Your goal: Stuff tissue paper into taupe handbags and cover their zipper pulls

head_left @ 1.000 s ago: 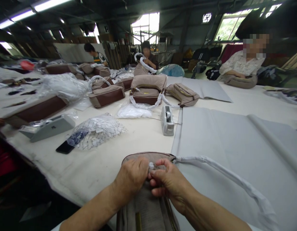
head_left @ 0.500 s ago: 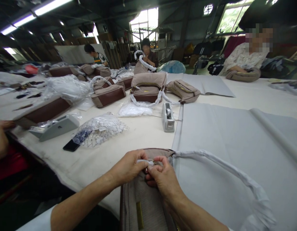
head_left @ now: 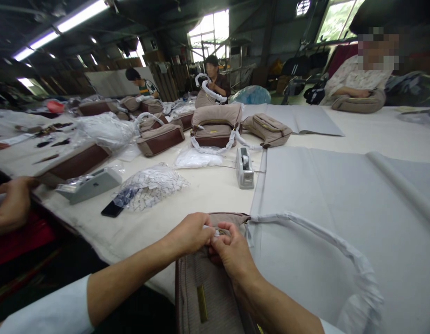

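Observation:
A taupe ribbed handbag with a small gold plate lies in front of me, running off the bottom of the view. Its long strap, wrapped in white paper, curves out to the right. Over the bag's far end, my left hand pinches a small white strip that looks like wrapping paper. Close against it, my right hand has thumb and fingers closed on the same strip. My fingers hide most of the strip and whatever lies beneath it.
Beyond the bag stands a grey tape dispenser; another dispenser is at left, beside a phone and a plastic bag. Grey sheeting covers the right side. More handbags stand farther back. A co-worker's arm is at left.
My hands have drawn closer together over the white strip, and less of it shows. The view has shifted slightly. At left, the co-worker's arm has come farther into view.

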